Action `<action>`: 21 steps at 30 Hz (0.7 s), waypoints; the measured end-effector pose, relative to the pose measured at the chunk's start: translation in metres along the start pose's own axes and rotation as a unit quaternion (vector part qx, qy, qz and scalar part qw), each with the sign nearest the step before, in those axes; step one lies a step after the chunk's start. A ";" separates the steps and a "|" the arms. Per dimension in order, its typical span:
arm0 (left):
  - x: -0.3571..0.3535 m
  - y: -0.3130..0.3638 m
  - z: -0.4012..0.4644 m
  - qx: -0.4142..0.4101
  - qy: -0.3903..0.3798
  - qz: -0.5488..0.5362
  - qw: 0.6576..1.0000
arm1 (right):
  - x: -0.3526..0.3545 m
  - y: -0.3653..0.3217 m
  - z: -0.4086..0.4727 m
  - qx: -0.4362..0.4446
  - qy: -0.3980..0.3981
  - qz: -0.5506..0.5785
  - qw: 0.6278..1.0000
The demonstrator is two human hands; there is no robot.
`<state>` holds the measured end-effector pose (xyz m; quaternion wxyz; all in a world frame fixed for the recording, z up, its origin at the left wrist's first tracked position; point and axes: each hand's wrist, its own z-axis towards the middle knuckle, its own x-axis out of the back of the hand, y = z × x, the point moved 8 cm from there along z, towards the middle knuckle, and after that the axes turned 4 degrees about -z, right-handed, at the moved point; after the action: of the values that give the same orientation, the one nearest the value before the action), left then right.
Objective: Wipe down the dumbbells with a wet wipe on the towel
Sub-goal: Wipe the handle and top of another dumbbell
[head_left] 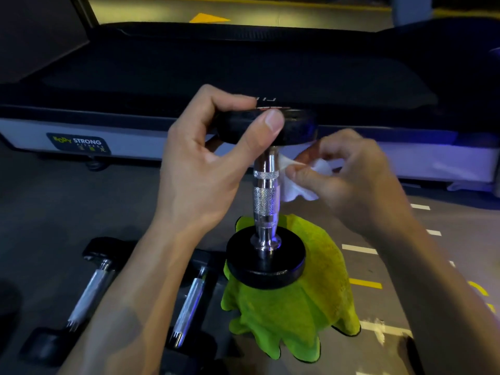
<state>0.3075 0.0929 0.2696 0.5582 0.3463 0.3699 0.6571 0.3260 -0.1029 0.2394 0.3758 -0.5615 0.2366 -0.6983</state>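
A dumbbell (266, 201) with a chrome knurled handle and black round heads stands upright on a bright green towel (292, 307) on the floor. My left hand (205, 163) grips its top head, thumb across the front edge. My right hand (349, 177) pinches a crumpled white wet wipe (297, 182) just to the right of the handle's upper part, touching or nearly touching the chrome.
Two more dumbbells (89, 293) (189, 304) lie on the dark floor at the lower left, partly under my left forearm. A treadmill deck (81, 139) with a "Body Strong" label runs across behind. Painted white and yellow floor marks (362, 282) lie at the right.
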 end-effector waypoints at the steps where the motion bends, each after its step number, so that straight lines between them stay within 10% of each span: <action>1: 0.000 -0.001 0.001 0.002 0.000 0.003 1.000 | 0.005 -0.004 0.003 0.014 0.007 -0.032 0.999; 21: -0.006 -0.012 0.013 0.022 0.001 0.016 1.000 | -0.011 0.015 0.026 -0.032 -0.060 0.034 0.997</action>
<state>0.3256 0.0898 0.2650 0.5395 0.3633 0.3793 0.6581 0.3558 -0.1015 0.2279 0.3948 -0.6054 0.2551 -0.6423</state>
